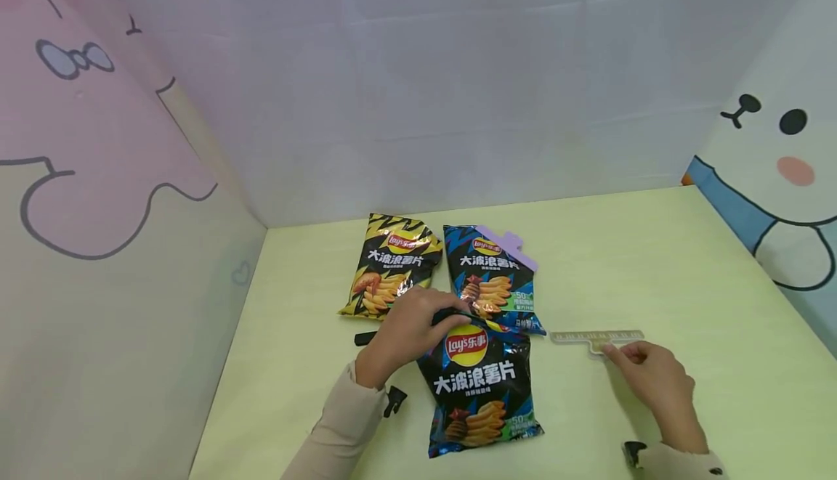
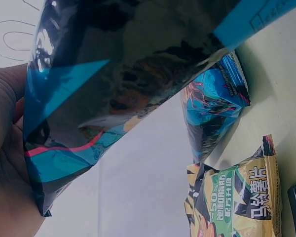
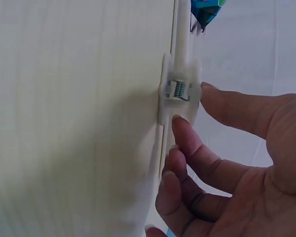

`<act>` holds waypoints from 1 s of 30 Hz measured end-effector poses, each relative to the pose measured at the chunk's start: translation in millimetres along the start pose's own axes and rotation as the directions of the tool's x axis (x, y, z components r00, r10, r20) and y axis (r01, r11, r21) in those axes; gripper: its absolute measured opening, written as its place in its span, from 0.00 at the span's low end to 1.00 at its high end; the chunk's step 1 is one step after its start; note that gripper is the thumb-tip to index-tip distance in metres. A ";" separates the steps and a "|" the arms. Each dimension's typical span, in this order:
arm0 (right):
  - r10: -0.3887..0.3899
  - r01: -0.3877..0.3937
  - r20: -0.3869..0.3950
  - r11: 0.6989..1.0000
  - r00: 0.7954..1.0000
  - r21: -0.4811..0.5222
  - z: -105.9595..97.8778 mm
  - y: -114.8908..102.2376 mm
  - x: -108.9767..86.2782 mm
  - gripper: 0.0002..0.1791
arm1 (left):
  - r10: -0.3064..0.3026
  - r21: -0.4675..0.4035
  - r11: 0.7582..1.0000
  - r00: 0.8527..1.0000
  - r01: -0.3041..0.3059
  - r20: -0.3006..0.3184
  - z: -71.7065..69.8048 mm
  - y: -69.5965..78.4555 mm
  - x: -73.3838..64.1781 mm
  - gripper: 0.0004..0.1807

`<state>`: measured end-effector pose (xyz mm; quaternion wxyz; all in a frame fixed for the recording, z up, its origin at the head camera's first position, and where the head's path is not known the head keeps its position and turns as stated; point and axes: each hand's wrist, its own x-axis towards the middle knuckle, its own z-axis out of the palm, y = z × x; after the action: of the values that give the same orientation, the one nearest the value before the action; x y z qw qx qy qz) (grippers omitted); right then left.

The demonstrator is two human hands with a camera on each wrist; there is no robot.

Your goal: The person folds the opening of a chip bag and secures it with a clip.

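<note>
A dark blue-and-black Lay's chip bag (image 1: 487,382) stands in front, its folded top edge pinched by my left hand (image 1: 418,331). In the left wrist view, that chip bag (image 2: 133,59) fills the upper part, close to the palm. On the right, my right hand (image 1: 657,382) holds the small handle of a clear bag clip (image 1: 598,336) between thumb and index finger. The right wrist view shows a metal spring in the clip (image 3: 180,90), with the thumb (image 3: 232,106) on its near side and the other fingers loosely curled.
Behind lie a yellow-and-black chip bag (image 1: 392,266) and a second blue-and-black chip bag (image 1: 493,284), the latter with a purple bag clip (image 1: 508,246) across its top corner. A black object (image 1: 365,338) pokes out left of the left wrist. Walls border the pale yellow table (image 1: 294,364).
</note>
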<state>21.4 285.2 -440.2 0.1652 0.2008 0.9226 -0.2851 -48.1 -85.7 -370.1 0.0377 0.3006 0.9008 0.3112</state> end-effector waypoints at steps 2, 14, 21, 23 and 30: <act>-0.036 0.035 0.013 0.999 0.999 0.019 -1.8 -0.5 0.5 0.36 | 0.004 0.000 1.000 1.000 -0.004 -0.002 -0.2 0.2 0.0 0.11; -0.161 0.166 -0.057 0.982 0.985 0.091 -8.7 -6.9 -7.6 0.25 | 0.012 0.010 1.000 1.000 -0.012 -0.009 -0.9 -0.2 0.1 0.11; -0.286 0.335 -0.198 0.893 0.938 0.301 -10.4 -19.7 -19.5 0.16 | 0.001 -0.006 1.000 1.000 -0.001 -0.011 -1.4 -0.9 1.3 0.11; -0.304 0.374 -0.238 0.852 0.923 0.365 -11.0 -23.2 -21.5 0.18 | 0.000 -0.004 1.000 1.000 0.000 -0.010 -0.5 -1.8 1.4 0.11; -0.331 0.459 -0.322 0.710 0.887 0.534 -15.4 -33.5 -28.5 0.13 | 0.016 0.007 1.000 1.000 -0.016 -0.016 2.9 -5.9 3.8 0.11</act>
<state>27.5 261.1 -400.7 -0.0663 0.0673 0.8181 -0.5672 -53.5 -85.7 -375.4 0.0268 0.3055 0.8997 0.3107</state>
